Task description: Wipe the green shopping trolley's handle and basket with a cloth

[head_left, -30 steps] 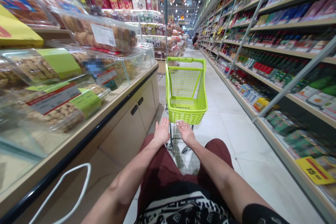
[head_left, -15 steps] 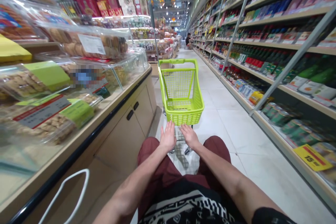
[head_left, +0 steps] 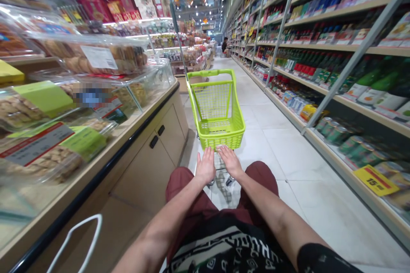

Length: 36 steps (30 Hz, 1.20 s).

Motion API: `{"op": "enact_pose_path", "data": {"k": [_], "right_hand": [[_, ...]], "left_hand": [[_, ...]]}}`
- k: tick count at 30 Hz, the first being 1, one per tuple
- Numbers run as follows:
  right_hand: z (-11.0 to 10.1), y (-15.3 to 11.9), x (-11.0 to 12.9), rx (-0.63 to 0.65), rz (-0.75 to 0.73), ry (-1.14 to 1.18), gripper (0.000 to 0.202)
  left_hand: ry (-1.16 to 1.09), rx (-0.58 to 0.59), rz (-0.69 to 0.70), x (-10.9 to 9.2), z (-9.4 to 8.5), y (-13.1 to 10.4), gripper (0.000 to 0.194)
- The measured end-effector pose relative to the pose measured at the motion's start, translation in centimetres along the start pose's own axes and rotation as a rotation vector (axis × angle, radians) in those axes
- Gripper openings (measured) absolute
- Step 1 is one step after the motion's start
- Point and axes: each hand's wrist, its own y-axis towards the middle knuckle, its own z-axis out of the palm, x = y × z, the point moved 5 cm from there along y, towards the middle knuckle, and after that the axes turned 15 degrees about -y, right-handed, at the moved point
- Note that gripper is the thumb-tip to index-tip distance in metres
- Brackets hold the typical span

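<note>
A lime-green shopping cart (head_left: 221,141) stands in the aisle in front of my knees, its basket showing nothing inside. My left hand (head_left: 206,166) is held out flat, fingers stretched toward the near lower rim of the basket. Beside it, my right hand (head_left: 229,161) is also flat, its fingertips at that same rim. Both hands appear to hold nothing; whether the fingertips press on the cart is hard to tell. Below my hands the cart's lower rack and wheels (head_left: 229,180) show in part.
To the left runs a wooden counter (head_left: 134,175) with packed biscuits (head_left: 45,153) behind glass. Shelves (head_left: 339,99) of bottles and cans line the right side, with a yellow price tag (head_left: 376,180). White floor tiles (head_left: 272,149) lead toward a person (head_left: 224,46) far down the aisle.
The view has turned slightly, so the cart and shelves sit a little further left. My right hand's fingertips have come up to the basket's near rim. My left hand has hardly moved.
</note>
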Motion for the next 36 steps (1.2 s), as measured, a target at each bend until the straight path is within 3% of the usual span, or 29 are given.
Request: {"op": "enact_pose_path", "data": {"k": [3, 8, 10, 12, 15, 19, 22, 24, 28, 30, 33, 36], "right_hand": [[-0.7, -1.4, -1.2, -0.020, 0.025, 0.029, 0.040], [-7.5, -0.8, -5.8, -0.331, 0.177, 0.034, 0.041], [-8.4, -0.1, -7.0, -0.395, 0.232, 0.024, 0.042], [-7.4, 0.5, -7.0, -0.351, 0.222, 0.023, 0.043], [-4.2, 0.7, -5.8, -0.209, 0.183, 0.025, 0.044], [-1.4, -0.7, -5.1, -0.122, 0.159, 0.028, 0.044], [-1.1, -2.4, -5.6, -0.062, 0.084, 0.061, 0.044], [-2.1, -3.1, -6.9, -0.084, 0.129, 0.088, 0.047], [-5.5, -2.2, -10.0, -0.326, 0.374, 0.112, 0.054], [-5.9, -0.9, -10.3, -0.386, 0.384, 0.105, 0.055], [-3.9, 0.2, -9.1, -0.330, 0.323, 0.089, 0.052], [-0.8, -0.8, -7.4, -0.235, 0.287, 0.093, 0.048]], "left_hand": [[0.026, 0.025, 0.006, -0.3, 0.2, 0.1, 0.069], [0.024, -0.011, 0.024, -1.9, -0.3, 1.1, 0.071], [0.028, -0.020, 0.048, -3.0, -0.8, 1.5, 0.070], [0.033, -0.020, 0.082, -4.2, -1.1, 1.9, 0.069], [0.046, -0.007, 0.138, -5.5, -1.2, 2.3, 0.068], [0.072, 0.006, 0.197, -6.2, -0.6, 2.9, 0.065], [0.081, 0.007, 0.221, -6.5, -0.1, 3.2, 0.063], [0.086, 0.011, 0.238, -6.7, 0.1, 3.3, 0.064], [0.092, 0.020, 0.245, -6.9, 0.1, 3.6, 0.067], [0.096, 0.020, 0.230, -7.0, 0.0, 3.9, 0.067], [0.107, 0.014, 0.233, -7.2, -0.2, 4.2, 0.065], [0.122, 0.004, 0.257, -7.2, -0.3, 4.1, 0.063]]}}
